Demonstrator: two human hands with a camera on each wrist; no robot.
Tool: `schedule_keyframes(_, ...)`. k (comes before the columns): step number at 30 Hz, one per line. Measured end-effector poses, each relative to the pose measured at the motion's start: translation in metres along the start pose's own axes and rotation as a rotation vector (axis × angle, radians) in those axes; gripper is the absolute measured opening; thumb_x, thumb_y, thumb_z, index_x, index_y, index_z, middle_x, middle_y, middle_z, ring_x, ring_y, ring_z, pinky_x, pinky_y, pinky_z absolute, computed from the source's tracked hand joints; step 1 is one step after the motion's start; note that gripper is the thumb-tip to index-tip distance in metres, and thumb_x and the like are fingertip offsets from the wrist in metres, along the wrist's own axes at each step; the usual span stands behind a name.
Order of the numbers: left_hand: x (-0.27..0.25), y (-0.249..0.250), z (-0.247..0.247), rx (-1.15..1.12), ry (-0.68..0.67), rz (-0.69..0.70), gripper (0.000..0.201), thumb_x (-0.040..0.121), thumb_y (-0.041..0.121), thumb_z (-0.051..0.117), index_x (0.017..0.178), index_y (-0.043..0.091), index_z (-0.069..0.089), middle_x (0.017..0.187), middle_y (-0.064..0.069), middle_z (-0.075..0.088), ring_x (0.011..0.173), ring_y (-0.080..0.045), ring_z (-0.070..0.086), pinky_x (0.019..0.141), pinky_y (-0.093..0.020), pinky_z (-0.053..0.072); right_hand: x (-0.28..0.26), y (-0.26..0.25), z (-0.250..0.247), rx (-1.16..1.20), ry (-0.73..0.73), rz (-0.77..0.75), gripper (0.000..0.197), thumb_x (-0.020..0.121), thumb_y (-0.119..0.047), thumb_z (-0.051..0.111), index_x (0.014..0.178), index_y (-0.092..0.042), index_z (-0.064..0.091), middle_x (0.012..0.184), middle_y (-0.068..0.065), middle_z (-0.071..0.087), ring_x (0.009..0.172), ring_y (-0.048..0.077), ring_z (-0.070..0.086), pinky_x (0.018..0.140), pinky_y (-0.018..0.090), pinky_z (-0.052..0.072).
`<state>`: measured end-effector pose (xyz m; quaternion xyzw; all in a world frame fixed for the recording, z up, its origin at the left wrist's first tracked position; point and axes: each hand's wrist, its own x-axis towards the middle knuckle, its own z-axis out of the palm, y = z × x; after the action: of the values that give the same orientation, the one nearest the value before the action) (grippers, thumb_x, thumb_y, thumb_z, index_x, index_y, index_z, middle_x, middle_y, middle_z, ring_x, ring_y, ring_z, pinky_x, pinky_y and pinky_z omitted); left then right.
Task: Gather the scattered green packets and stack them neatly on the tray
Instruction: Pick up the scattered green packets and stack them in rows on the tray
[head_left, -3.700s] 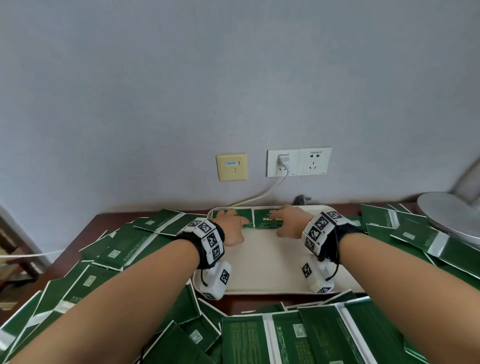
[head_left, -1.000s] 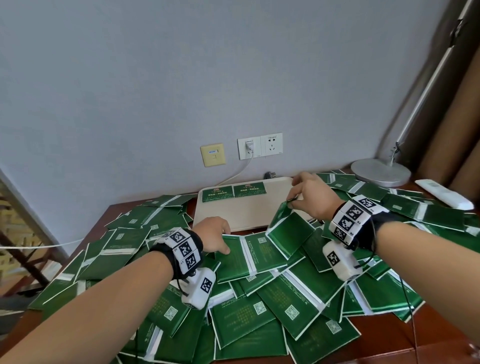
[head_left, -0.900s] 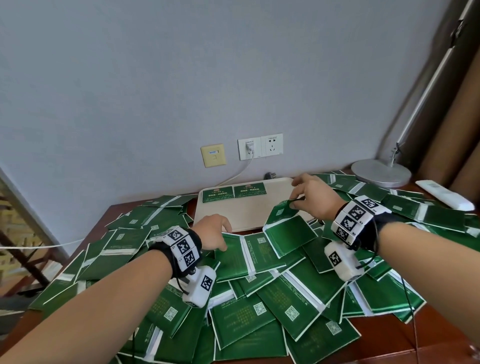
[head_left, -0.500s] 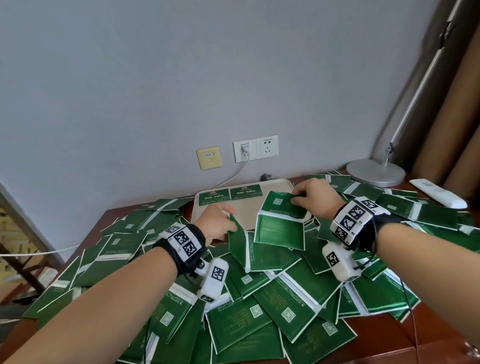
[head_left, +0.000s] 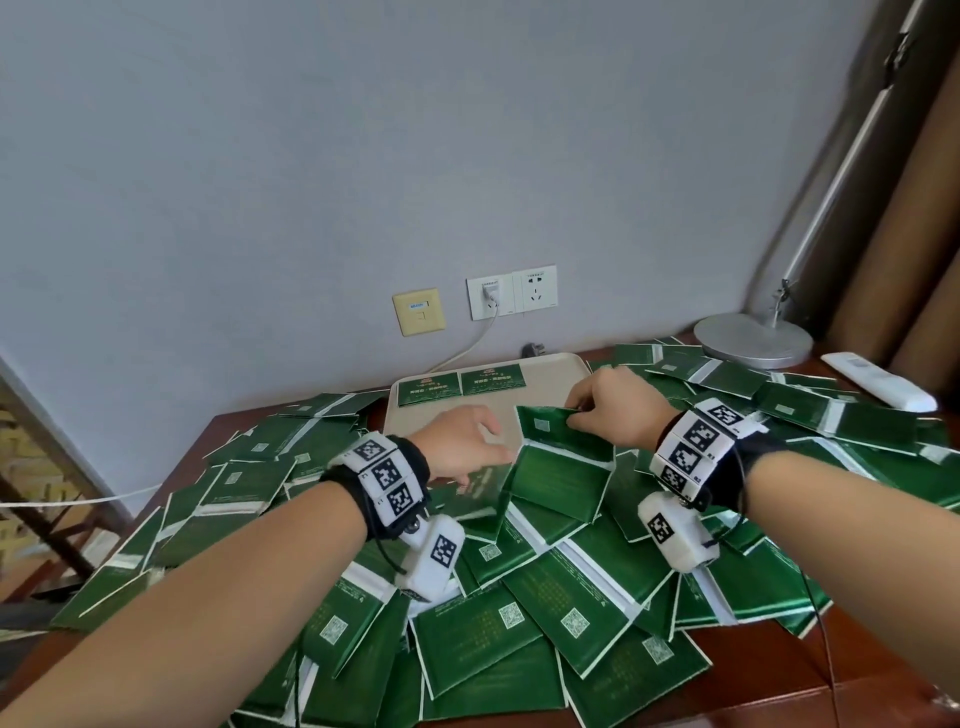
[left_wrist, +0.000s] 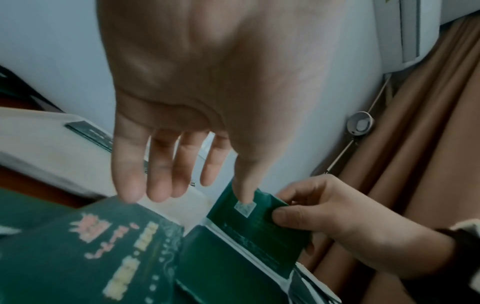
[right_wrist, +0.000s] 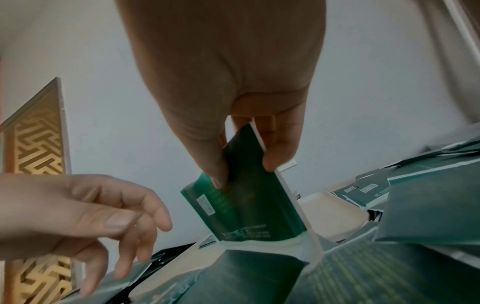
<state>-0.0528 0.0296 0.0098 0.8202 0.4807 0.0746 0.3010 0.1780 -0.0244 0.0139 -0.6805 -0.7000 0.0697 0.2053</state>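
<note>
A heap of green packets (head_left: 519, 613) covers the brown table. The beige tray (head_left: 426, 421) sits at the back with two packets (head_left: 430, 388) side by side along its far edge. My right hand (head_left: 587, 410) pinches the top of a folded green packet (head_left: 561, 467) between thumb and fingers, and it hangs over the tray's near right corner. The pinch shows in the right wrist view (right_wrist: 244, 164) on the packet (right_wrist: 246, 209). My left hand (head_left: 488, 441) hovers just left of it with fingers loosely straight (left_wrist: 182, 181), above a raised packet (left_wrist: 116, 246).
A silver lamp base (head_left: 753, 340) and a white remote (head_left: 878, 379) stand at the back right among packets. Wall sockets (head_left: 511, 296) with a plugged cable are behind the tray. Bare table (head_left: 831, 675) shows at the front right corner.
My right hand raised a packet from the heap right of the tray and brought it left over the tray's corner. My left hand rose off the heap toward it.
</note>
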Motion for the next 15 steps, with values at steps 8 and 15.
schedule_keyframes(8,-0.005,-0.018,0.002,0.311,-0.004,-0.101,0.034,0.085,0.034,0.073,0.111,0.015,0.063,0.113,-0.003,0.063,0.097,-0.019,0.057,0.082,-0.027,0.044,-0.015,-0.012,0.001,0.053,-0.3,-0.095,0.028,0.083,-0.048,0.07,0.09,-0.022,0.076,0.073,-0.014,0.064,0.066,0.001,0.056,0.057,0.013,0.037)
schedule_keyframes(15,-0.008,-0.027,0.012,0.383,-0.092,-0.147,0.064,0.082,0.053,0.071,0.13,0.015,0.052,0.126,-0.002,0.056,0.101,-0.018,0.055,0.072,-0.027,0.047,-0.01,-0.009,0.012,-0.143,-0.417,0.068,0.047,0.081,-0.052,0.069,0.11,-0.015,0.07,0.105,0.001,0.07,0.093,0.017,0.064,0.083,0.029,0.053)
